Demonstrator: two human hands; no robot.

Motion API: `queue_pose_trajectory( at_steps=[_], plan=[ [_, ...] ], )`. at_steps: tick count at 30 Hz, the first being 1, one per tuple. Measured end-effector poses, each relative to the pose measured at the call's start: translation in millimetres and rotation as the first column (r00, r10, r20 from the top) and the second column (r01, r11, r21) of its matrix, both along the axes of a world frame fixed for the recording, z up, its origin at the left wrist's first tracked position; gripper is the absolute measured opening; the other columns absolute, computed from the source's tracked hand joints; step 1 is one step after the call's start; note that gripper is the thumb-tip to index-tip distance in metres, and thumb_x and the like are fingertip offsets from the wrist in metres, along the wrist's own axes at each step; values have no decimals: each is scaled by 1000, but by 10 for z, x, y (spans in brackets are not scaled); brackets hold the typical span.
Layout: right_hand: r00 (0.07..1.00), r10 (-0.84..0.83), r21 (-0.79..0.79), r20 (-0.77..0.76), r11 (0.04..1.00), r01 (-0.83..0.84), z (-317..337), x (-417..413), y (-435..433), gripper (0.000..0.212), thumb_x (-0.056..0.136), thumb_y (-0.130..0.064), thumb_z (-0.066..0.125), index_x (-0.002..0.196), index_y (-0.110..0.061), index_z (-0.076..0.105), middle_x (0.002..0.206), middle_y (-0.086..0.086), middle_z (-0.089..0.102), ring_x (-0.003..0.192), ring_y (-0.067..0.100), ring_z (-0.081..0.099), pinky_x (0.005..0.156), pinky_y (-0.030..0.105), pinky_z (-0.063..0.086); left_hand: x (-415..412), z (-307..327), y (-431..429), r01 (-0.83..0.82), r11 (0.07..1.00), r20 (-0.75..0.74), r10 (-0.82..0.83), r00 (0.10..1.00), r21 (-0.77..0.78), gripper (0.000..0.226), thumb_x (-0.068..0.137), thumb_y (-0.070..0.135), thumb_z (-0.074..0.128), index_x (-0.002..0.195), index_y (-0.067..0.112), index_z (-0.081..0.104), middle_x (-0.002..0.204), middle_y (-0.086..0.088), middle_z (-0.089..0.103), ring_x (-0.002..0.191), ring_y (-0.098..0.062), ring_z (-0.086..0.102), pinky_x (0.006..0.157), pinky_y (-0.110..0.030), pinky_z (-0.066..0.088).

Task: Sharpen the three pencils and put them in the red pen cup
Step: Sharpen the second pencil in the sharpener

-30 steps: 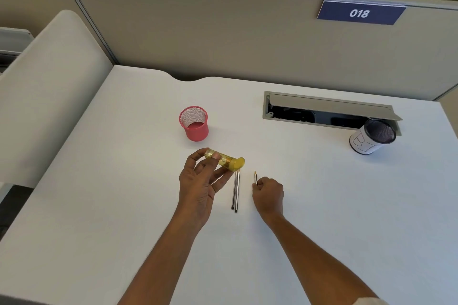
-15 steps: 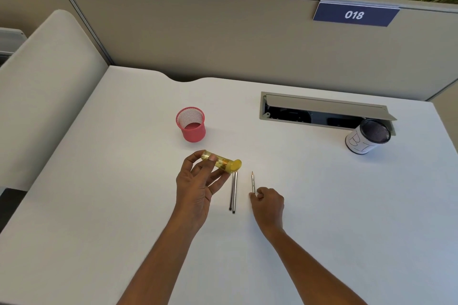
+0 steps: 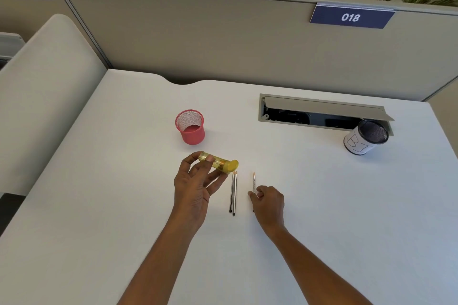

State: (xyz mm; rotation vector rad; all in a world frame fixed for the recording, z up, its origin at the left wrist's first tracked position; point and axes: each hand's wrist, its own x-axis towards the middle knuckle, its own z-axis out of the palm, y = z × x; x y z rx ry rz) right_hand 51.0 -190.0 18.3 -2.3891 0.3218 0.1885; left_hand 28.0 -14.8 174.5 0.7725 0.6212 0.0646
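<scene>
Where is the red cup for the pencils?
In the head view, the red pen cup stands upright on the white desk, left of centre, just beyond the left hand holding the yellow sharpener.

The white desk (image 3: 322, 205) is open around the red pen cup (image 3: 190, 127); only the open cable hatch (image 3: 322, 112) and the black cup (image 3: 365, 137) stand far right.

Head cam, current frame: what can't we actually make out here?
- Pencil under the right hand: the fingers cover its lower part, so whether it is gripped or only touched is unclear.
- Pair of pencils: tips too small to judge sharpness.
- Yellow sharpener: the left hand covers its near side; the opening is not visible.
- Red pen cup: the near wall hides part of its floor.
</scene>
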Motion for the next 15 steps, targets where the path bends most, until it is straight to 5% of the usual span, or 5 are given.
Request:
queue_pose_trajectory(
  at_steps=[5, 15],
  plan=[
    [995, 66, 0, 76, 998, -67, 120, 37, 63, 20, 87, -25, 77, 97, -8, 74, 87, 6, 72, 74, 16, 60, 71, 25, 43, 12, 11, 38, -15, 1000, -4, 15, 1000, 2, 22, 95, 2, 67, 114, 14, 63, 124, -25, 72, 104, -45, 75, 75, -38, 64],
    [994, 108, 15, -33, 994, -108, 204, -9, 467, 17, 94, -21, 71, 92, -4, 74, 85, 8, 75, 70, 16, 61, 75, 22, 46, -18, -8, 71, -24, 1000, -12, 25, 1000, 6, 22, 96, 1, 66, 115, 13, 62, 130, -27, 68, 103, -44, 75, 74, -39, 64]
  ],
)
